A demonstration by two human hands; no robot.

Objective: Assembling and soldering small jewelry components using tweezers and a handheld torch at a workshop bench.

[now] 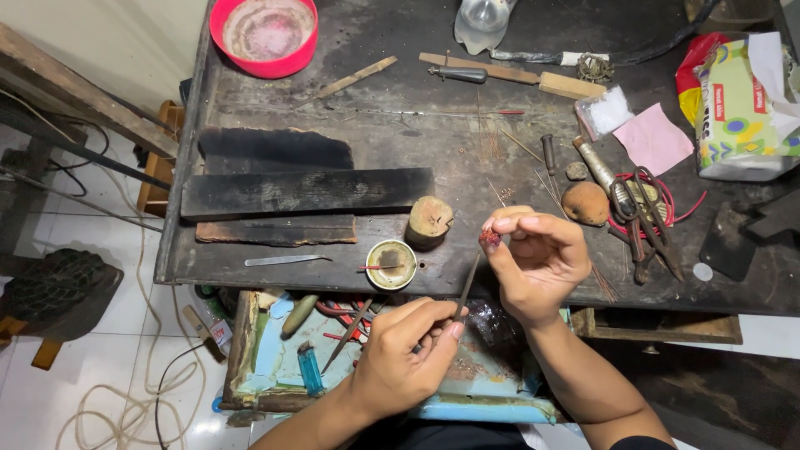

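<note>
My right hand [537, 262] pinches a tiny reddish piece [490, 237] between thumb and fingertips, above the front edge of the dark workbench [400, 142]. My left hand [408, 354] grips thin metal tweezers [467, 287] whose tip reaches up to the reddish piece. Both hands hover over an open blue drawer [275, 358]. A small round tin [392, 265] with a red-handled stick across it sits just left of the hands, next to a short wooden stump [430, 221].
Charred black boards [304, 190] lie on the bench's left. A red bowl [264, 33] stands at the back. Scissors [646, 212], red wire, a round brown stone [586, 202], a pink paper, a tissue box [742, 108] and hand tools crowd the right. A blue lighter [310, 369] lies in the drawer.
</note>
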